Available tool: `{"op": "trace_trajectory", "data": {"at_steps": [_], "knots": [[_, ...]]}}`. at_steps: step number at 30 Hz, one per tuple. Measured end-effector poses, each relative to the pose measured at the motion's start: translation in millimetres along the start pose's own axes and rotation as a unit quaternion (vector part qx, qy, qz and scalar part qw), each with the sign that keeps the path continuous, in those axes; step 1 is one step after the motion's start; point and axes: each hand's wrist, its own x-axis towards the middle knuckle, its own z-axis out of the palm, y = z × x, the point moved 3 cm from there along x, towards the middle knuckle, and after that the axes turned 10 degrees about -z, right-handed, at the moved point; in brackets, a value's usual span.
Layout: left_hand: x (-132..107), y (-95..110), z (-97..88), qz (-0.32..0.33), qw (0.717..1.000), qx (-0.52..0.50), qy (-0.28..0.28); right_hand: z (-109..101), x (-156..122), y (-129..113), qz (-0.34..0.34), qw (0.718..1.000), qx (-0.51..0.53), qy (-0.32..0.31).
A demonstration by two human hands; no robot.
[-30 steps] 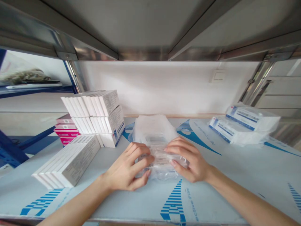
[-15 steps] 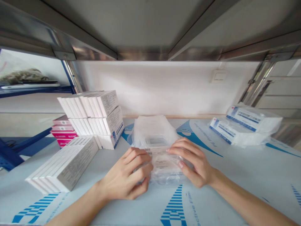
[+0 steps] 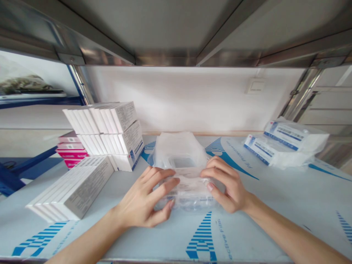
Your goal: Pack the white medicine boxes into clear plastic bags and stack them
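A stack of clear plastic packets lies in the middle of the shelf. My left hand curls round the stack's near left side, with fingers on top and thumb at the front edge. On the near right side my right hand grips the same stack, fingers bent over its top. Both hands are closed on the packets. The stack rests on the shelf surface.
White boxes are stacked at the left, with pink boxes behind them and a flat row of white boxes nearer. Blue-and-white wrapped packs lie at the back right. A metal shelf hangs close overhead.
Both hands have slid slightly outward and forward along the stack's sides, squaring it. The view has shifted a little upward.
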Motion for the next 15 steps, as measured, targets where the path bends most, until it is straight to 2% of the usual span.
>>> {"op": "trace_trajectory", "data": {"at_steps": [5, 11, 15], "knots": [[0.6, 0.4, -3.7, 0.002, 1.0, -0.025, 0.018, -0.6, 1.5, 1.4, 0.018, 0.999, 0.034, 0.013], [-0.6, -1.3, -8.7, -0.003, 0.994, -0.104, 0.025, -2.1, 4.1, 2.6, 0.016, 0.998, 0.053, 0.022], [1.6, -5.5, -11.6, -0.038, 0.989, -0.141, -0.008, -2.7, 2.6, 2.2, -0.002, 1.0, 0.022, 0.01]]}}
